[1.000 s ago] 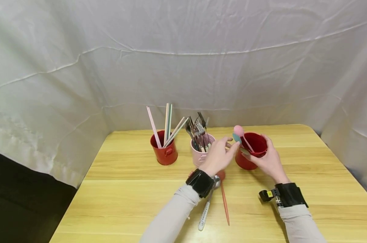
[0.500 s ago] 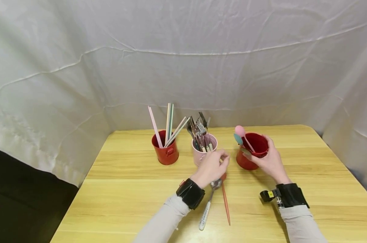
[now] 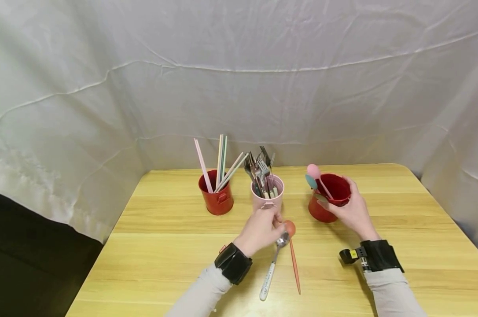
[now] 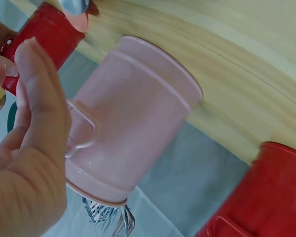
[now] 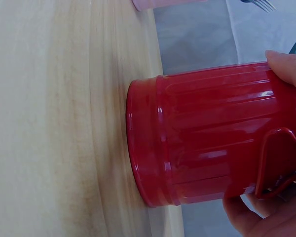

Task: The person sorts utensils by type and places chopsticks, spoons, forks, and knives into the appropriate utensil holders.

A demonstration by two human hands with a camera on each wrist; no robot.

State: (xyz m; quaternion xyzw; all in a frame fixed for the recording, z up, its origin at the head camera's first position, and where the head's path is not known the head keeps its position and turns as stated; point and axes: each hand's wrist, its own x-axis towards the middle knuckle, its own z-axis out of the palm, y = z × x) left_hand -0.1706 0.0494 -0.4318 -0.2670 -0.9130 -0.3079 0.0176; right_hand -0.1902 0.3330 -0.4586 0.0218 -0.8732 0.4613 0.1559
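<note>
My right hand (image 3: 354, 212) grips the right-hand red bucket-shaped cup (image 3: 319, 212) near its rim, thumb on one side and fingers on the other. A pink spoon (image 3: 313, 171), a teal spoon (image 3: 311, 181) and a darker one lean inside that cup. My left hand (image 3: 259, 232) hovers in front of the pink cup (image 4: 128, 113), fingers loosely bent and holding nothing. Close by its fingertips are the bowls of an orange spoon (image 3: 289, 228) and a metal spoon (image 3: 282, 240) with a white patterned handle. Both spoons lie on the table, handles toward me.
The pink cup is full of forks (image 3: 262, 169). Left of it stands another red cup (image 3: 217, 202) with several chopsticks (image 3: 222, 160). The three cups form a row toward the back of the wooden table (image 3: 163, 255). A grey cloth (image 3: 239, 101) hangs behind.
My left hand has left the spoons in the right red cup and moved left and down toward the spoons on the table. My right hand has stayed on the cup.
</note>
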